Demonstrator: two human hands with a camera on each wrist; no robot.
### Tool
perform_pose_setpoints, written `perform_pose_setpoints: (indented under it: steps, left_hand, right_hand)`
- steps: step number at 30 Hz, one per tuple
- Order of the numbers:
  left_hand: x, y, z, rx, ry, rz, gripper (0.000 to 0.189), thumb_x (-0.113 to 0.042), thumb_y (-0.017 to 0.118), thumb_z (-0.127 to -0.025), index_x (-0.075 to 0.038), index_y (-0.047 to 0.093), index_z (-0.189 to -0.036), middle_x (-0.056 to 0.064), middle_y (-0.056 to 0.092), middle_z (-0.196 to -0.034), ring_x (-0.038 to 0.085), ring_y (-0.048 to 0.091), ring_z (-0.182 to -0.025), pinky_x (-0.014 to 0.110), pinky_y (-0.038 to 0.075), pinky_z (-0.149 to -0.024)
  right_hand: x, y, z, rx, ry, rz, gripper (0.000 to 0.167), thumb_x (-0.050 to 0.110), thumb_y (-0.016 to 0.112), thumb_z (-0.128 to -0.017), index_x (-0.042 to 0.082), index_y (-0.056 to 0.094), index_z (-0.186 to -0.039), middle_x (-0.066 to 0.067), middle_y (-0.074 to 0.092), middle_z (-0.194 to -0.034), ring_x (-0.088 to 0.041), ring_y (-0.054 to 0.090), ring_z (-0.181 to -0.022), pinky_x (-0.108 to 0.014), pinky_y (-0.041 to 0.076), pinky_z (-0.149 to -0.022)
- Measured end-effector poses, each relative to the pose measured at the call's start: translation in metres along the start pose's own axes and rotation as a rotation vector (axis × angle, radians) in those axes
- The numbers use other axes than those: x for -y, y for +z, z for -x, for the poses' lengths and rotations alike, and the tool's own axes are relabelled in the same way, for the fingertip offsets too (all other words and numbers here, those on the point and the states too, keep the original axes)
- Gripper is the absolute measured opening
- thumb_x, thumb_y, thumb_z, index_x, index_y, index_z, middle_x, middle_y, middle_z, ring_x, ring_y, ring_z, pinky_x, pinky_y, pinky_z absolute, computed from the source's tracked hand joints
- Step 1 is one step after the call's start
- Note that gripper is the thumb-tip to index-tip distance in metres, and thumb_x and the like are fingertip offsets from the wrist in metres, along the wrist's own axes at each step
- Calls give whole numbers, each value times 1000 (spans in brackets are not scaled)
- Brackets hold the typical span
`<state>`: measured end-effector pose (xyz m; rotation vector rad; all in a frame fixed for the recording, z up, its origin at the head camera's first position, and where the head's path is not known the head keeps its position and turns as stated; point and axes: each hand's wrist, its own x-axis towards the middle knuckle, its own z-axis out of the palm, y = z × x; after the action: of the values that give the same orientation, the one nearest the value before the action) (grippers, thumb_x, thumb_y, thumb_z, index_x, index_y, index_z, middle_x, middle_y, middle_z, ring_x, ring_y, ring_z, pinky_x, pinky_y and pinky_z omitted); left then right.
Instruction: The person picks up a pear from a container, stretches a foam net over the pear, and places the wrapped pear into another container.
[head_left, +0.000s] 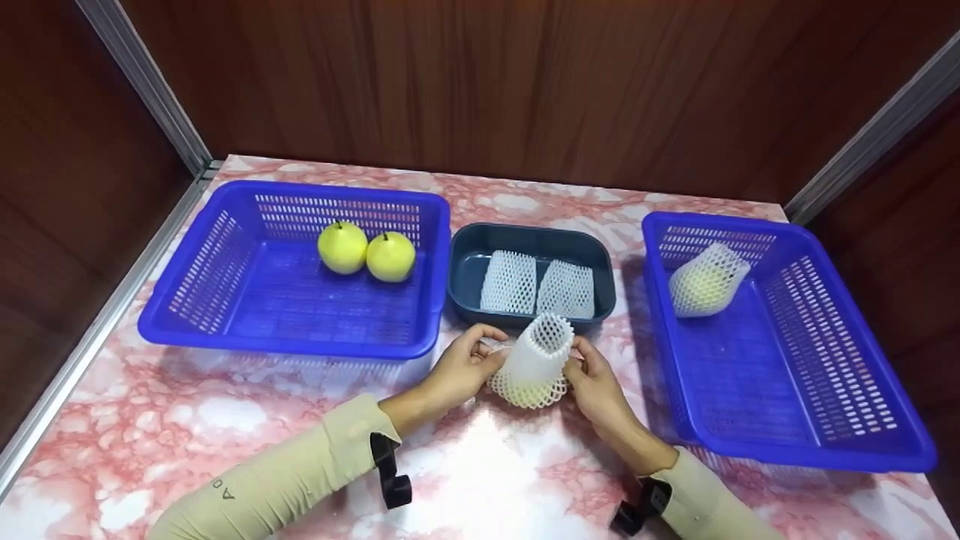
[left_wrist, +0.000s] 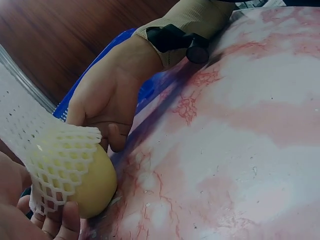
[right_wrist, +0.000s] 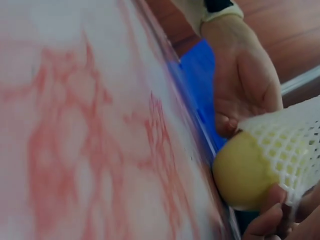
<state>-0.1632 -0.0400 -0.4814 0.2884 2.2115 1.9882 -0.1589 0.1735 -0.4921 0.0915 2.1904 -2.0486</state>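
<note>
A white foam fruit net (head_left: 534, 361) stands upright over a yellow pear (right_wrist: 239, 172) on the table, its lower rim flared out. In both wrist views the net covers the upper part of the pear, and the bottom is bare. My left hand (head_left: 459, 367) pinches the rim of the net on its left side. On the opposite side my right hand (head_left: 600, 388) grips the rim between thumb and fingers. Some fingertips are hidden behind the mesh. Just behind the hands sits a dark tray (head_left: 465, 289) with two flat foam nets (head_left: 508, 282) in it.
To the left, a blue basket (head_left: 292, 346) contains two bare yellow pears (head_left: 343, 247). Another blue basket (head_left: 802, 455) on the right holds a netted pear (head_left: 705, 283). Brown panels (head_left: 510, 90) rise behind the marbled table (head_left: 247, 450).
</note>
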Motion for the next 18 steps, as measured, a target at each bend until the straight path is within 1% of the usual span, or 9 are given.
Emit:
perform_pose_setpoints:
  steps: [3, 5, 7, 10, 12, 13, 14, 17, 18]
  left_hand:
    - [1, 0, -1, -8, 14, -14, 23, -7, 65, -98, 2, 60, -118, 0, 51, -82, 10, 49, -67, 20, 44, -58]
    - [2, 1, -1, -14, 36, -30, 21, -7, 64, -98, 1, 61, -117, 1, 52, -84, 10, 49, -68, 19, 43, -59]
    - [3, 1, -1, -23, 76, -72, 18, -7, 64, -99, 0, 63, -115, 4, 56, -90, 12, 53, -75, 21, 48, -66]
    - [3, 2, 0, -37, 153, -147, 18, -7, 63, -99, 0, 65, -116, 11, 60, -102, 21, 60, -89, 30, 54, -79]
    - [3, 3, 2, -50, 203, -191, 20, -6, 63, -98, 1, 66, -117, 16, 60, -110, 28, 61, -98, 37, 56, -88]
    - [3, 3, 2, -54, 216, -201, 21, -5, 62, -98, 2, 66, -118, 17, 59, -112, 30, 61, -100, 38, 56, -89]
    - [4, 4, 3, -58, 228, -204, 23, -3, 62, -98, 2, 66, -119, 18, 59, -114, 31, 61, -102, 39, 57, -89]
    - [5, 4, 3, -75, 258, -204, 26, 3, 62, -95, 2, 67, -120, 16, 58, -116, 30, 59, -103, 36, 57, -86]
    - [5, 5, 2, -81, 263, -198, 27, 5, 61, -93, 1, 68, -120, 16, 58, -115, 28, 59, -103, 34, 57, -85]
  right_hand:
    - [0, -2, 0, 11, -27, 91, 43, -4, 43, -103, -1, 48, -146, -15, 67, -110, -13, 61, -83, -24, 51, -61]
    - [0, -2, 0, 13, -54, 144, 45, -3, 43, -103, -1, 47, -148, -19, 65, -120, -13, 60, -91, -23, 52, -69]
    - [0, -3, 0, 19, -83, 167, 42, -2, 45, -104, -2, 50, -146, -19, 64, -122, -13, 59, -93, -22, 51, -75]
    - [0, -3, -1, 32, -108, 168, 34, -1, 49, -104, -3, 58, -136, -15, 66, -108, -13, 59, -79, -21, 50, -64]
    - [0, -3, 0, 28, -142, 159, 28, -3, 52, -102, -4, 61, -129, -10, 64, -98, -14, 56, -68, -22, 47, -53]
    - [0, -4, 0, 21, -169, 161, 26, -4, 54, -101, -5, 62, -126, -8, 63, -96, -14, 55, -66, -22, 46, -51]
    - [0, -4, 0, 15, -196, 165, 25, -6, 55, -99, -5, 62, -123, -8, 63, -96, -15, 55, -67, -22, 46, -51]
    - [2, -4, 1, -7, -286, 187, 28, -12, 57, -93, -5, 64, -119, -10, 66, -104, -16, 60, -82, -23, 51, -59]
    - [3, -4, 2, -14, -307, 201, 29, -13, 58, -92, -4, 66, -118, -12, 67, -107, -17, 60, -87, -22, 52, -64]
